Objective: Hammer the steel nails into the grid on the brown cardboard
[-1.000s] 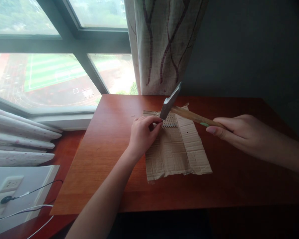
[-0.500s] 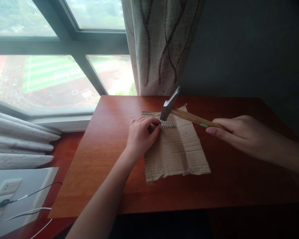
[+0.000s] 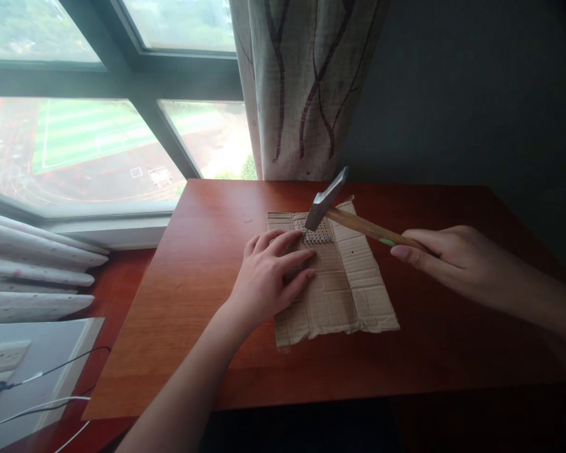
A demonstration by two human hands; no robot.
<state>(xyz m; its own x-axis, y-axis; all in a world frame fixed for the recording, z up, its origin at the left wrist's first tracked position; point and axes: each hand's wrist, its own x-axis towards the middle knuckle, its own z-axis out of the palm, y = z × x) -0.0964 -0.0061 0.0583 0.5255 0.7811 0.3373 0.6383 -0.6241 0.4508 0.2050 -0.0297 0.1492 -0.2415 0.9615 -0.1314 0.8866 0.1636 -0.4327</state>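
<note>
My right hand (image 3: 441,248) is closed round the wooden handle of a hammer (image 3: 365,223). Its metal head is tilted over a small square board with rows of holes (image 3: 321,233), the lower end close to the board's left part. Small dark pieces line the board's near edge, too small to name. Under the board lies a creased piece of cardboard (image 3: 332,296) with torn edges. With fingers spread, my left hand (image 3: 271,274) rests on the cardboard's left side, one fingertip at the board's left edge. I see nothing held in it.
The cardboard lies on a reddish-brown wooden table (image 3: 183,283). A window (image 3: 89,138) is at the left, with a patterned curtain (image 3: 302,88) behind the table. At the lower left, cables (image 3: 42,402) run by a wall socket (image 3: 7,357).
My left hand has come out of its pinch at the board's edge, and its fingers are now spread lower on the cardboard. The hammer has shifted slightly right.
</note>
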